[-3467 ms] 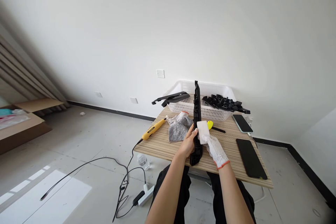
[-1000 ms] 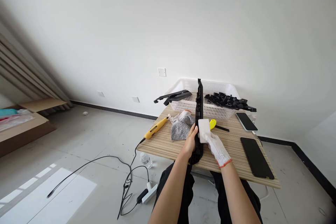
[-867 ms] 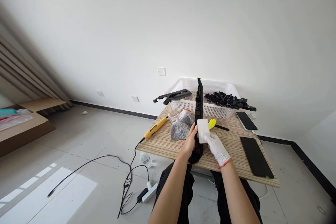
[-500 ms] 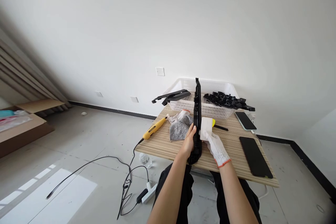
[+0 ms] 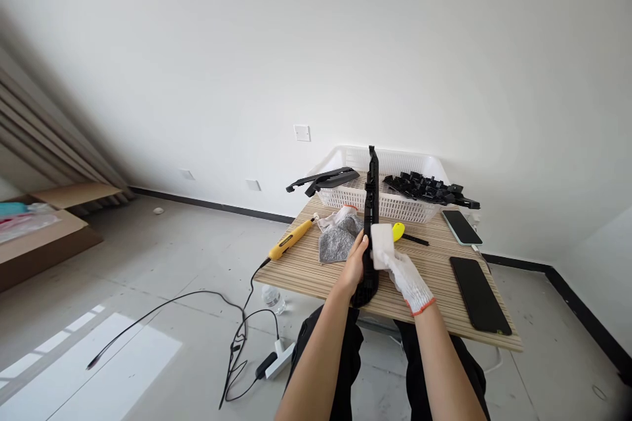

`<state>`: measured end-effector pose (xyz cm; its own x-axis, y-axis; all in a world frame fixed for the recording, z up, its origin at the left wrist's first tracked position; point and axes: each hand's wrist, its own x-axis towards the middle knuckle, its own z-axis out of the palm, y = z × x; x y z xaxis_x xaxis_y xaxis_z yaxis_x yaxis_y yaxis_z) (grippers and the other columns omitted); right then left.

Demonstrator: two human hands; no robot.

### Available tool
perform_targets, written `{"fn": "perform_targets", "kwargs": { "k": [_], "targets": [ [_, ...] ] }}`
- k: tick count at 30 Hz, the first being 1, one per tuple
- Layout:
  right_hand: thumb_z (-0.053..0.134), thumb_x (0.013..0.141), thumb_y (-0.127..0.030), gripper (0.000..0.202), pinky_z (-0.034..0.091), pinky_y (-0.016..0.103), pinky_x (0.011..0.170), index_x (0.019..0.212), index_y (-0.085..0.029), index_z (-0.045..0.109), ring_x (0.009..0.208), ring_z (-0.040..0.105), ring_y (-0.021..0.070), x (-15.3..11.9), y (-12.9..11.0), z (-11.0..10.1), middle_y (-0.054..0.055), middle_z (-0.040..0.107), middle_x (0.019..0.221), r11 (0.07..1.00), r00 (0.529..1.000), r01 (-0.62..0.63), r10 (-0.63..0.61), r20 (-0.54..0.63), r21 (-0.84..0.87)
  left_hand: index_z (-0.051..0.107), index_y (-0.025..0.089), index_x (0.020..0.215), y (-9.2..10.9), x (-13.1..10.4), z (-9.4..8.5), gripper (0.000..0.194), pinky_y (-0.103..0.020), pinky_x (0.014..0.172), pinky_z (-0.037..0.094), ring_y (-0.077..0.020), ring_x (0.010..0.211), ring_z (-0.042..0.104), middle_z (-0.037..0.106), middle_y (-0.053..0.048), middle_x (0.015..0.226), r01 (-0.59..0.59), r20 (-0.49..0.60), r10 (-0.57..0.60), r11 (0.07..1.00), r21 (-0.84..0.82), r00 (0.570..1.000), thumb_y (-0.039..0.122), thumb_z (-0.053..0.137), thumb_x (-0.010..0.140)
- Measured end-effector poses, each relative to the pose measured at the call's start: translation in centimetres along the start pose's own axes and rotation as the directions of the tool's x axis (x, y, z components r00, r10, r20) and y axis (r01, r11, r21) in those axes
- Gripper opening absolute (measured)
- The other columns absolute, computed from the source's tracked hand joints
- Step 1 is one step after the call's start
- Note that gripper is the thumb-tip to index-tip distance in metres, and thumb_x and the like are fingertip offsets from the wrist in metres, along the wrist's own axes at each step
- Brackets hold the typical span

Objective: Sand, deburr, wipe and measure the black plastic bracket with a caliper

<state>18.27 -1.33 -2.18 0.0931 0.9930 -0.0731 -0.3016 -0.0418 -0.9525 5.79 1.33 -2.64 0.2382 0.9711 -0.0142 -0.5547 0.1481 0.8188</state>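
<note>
My bare left hand (image 5: 353, 264) grips the lower part of a long black plastic strip (image 5: 370, 210) that stands tilted up from the wooden table (image 5: 434, 276). A white knit glove covers my right hand (image 5: 407, 276), whose fingers press a white sponge block (image 5: 382, 245) against the strip's right side, about a third of the way up. The strip's top end reaches up in front of the white basket (image 5: 345, 198).
The basket holds several black plastic parts (image 5: 424, 188); one long part (image 5: 323, 179) hangs over its left rim. A yellow corded tool (image 5: 289, 240), grey glove (image 5: 336, 239), yellow-handled tool (image 5: 397, 231) and two phones (image 5: 476, 294) (image 5: 461, 227) lie on the table. Cables and a power strip (image 5: 277, 362) cross the floor.
The sponge in my right hand has slid slightly up and down along the strip; my left hand keeps its hold. The view shifted a little.
</note>
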Motion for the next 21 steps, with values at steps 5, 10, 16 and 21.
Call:
{"fn": "perform_targets", "kwargs": {
  "k": [5,10,16,21],
  "targets": [
    [0.084,0.052,-0.062,0.050,0.055,0.039,0.081,0.078,-0.019,0.078,0.087,0.071,0.0300,0.08,0.07,0.24,0.008,0.077,0.077,1.000,0.999,0.026,-0.026,-0.033,0.009,0.057,0.031,0.141,-0.05,-0.07,0.06,0.059,-0.044,0.125,0.029,-0.0264,0.147,0.041,0.058,-0.002,0.147,0.005,0.000,-0.005,1.000,0.016,1.000,0.049,0.069,0.087],
    [0.082,0.055,-0.063,0.051,0.055,0.038,0.075,0.080,-0.019,0.078,0.080,0.070,0.0289,0.16,0.50,0.11,0.008,0.075,0.071,1.000,0.999,0.014,-0.014,-0.040,-0.004,0.057,0.032,0.141,0.23,-0.34,0.33,0.057,-0.046,0.121,0.037,-0.0284,0.142,0.048,0.060,-0.002,0.145,0.036,0.010,-0.036,0.999,-0.009,0.999,0.048,0.068,0.087],
    [0.081,0.055,-0.064,0.053,0.055,0.038,0.075,0.080,-0.017,0.078,0.081,0.071,0.0285,0.09,0.67,0.04,0.010,0.077,0.077,1.000,1.000,0.000,0.001,-0.028,0.016,0.059,0.031,0.138,0.03,-0.17,0.12,0.054,-0.042,0.125,0.030,-0.0255,0.148,0.040,0.058,-0.001,0.147,0.014,0.002,-0.014,1.000,0.001,1.000,0.046,0.068,0.088],
    [0.084,0.052,-0.061,0.051,0.055,0.039,0.075,0.078,-0.018,0.078,0.083,0.071,0.0304,-0.04,0.50,0.24,0.010,0.076,0.074,1.000,1.000,-0.009,0.009,-0.029,0.018,0.060,0.030,0.138,0.07,-0.24,0.09,0.054,-0.044,0.124,0.031,-0.0272,0.147,0.041,0.057,-0.003,0.148,0.005,-0.013,-0.005,1.000,0.011,1.000,0.046,0.068,0.088]
  ]
}}
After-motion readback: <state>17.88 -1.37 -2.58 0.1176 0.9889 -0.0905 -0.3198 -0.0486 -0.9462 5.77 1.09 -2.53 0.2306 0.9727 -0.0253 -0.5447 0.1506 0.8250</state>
